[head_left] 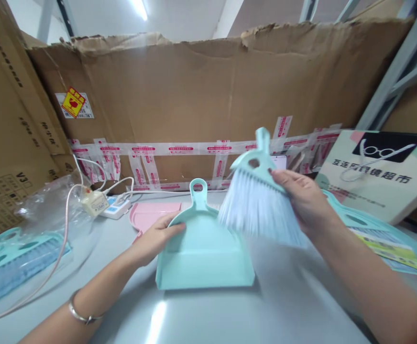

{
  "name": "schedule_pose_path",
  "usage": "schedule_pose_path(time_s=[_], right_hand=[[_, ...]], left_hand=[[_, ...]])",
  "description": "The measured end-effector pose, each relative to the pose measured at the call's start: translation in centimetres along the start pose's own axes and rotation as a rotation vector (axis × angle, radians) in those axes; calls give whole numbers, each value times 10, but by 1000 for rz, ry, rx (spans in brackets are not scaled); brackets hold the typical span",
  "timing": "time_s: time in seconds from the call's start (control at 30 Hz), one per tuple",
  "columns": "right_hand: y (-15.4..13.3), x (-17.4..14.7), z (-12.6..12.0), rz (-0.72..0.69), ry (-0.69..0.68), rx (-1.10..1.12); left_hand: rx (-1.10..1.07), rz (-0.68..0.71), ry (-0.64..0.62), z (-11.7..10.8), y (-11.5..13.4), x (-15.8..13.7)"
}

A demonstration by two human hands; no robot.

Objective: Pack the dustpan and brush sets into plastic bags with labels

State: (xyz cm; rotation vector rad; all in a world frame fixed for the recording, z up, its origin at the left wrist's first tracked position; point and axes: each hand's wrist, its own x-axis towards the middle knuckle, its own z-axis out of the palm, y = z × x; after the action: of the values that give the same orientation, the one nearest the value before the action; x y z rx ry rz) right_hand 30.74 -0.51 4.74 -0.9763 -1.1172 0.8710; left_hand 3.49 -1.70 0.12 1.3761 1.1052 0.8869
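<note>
A mint-green dustpan (204, 239) rests on the table, its ringed handle pointing away from me. My left hand (160, 239) grips its left edge, thumb on the inside face and the other fingers out of sight behind. Up to the right, my right hand (301, 193) holds a mint-green hand brush (260, 191) by the right side of its head. Its pale blue bristles hang down, slightly blurred, beside and partly in front of the dustpan's right edge. The brush handle points up.
Behind my left hand lies a pink dustpan (153, 215). A bagged brush (22, 248) is at the left, near a power strip (117, 208) and cables. Another packaged set (384, 229) lies right, before a printed box (380, 172). Cardboard (194, 95) walls the back.
</note>
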Motion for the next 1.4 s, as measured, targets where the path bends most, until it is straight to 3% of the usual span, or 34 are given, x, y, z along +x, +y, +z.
schedule_pose_path(time_s=[0.13,0.23,0.4,0.53,0.6,0.77,0.87,0.97,1.03,1.1,1.23,1.3,1.4], right_hand=[[8,-38,30,-30,-294,-295],[22,-51,44,-68,-387,-405],[35,-53,48,-140,-347,-563],[35,-54,46,-229,-311,-650],[36,-53,45,-339,-300,-668],[40,-51,42,-766,-220,-727],[43,-51,42,-875,-155,-803],[44,-50,42,-812,-103,-868],[44,-47,40,-672,-96,-832],[43,-42,37,-407,-188,-715],[44,-32,31,218,-594,-401],[48,-31,32,276,-633,-338],[55,-31,36,166,-557,-373]], left_hand=[[11,-42,92,5,-2,2],[23,-37,86,7,-4,1],[147,91,15,12,-5,0],[199,84,-15,18,-1,-3],[187,75,-10,19,1,-4],[140,67,0,18,0,-3],[107,67,-14,19,-1,-4],[76,57,-6,20,-1,-5],[48,45,-15,21,0,-6],[21,32,-35,22,0,-6],[1,20,-75,21,-2,-4],[11,19,-67,20,-5,-2],[47,19,-42,18,-9,0]])
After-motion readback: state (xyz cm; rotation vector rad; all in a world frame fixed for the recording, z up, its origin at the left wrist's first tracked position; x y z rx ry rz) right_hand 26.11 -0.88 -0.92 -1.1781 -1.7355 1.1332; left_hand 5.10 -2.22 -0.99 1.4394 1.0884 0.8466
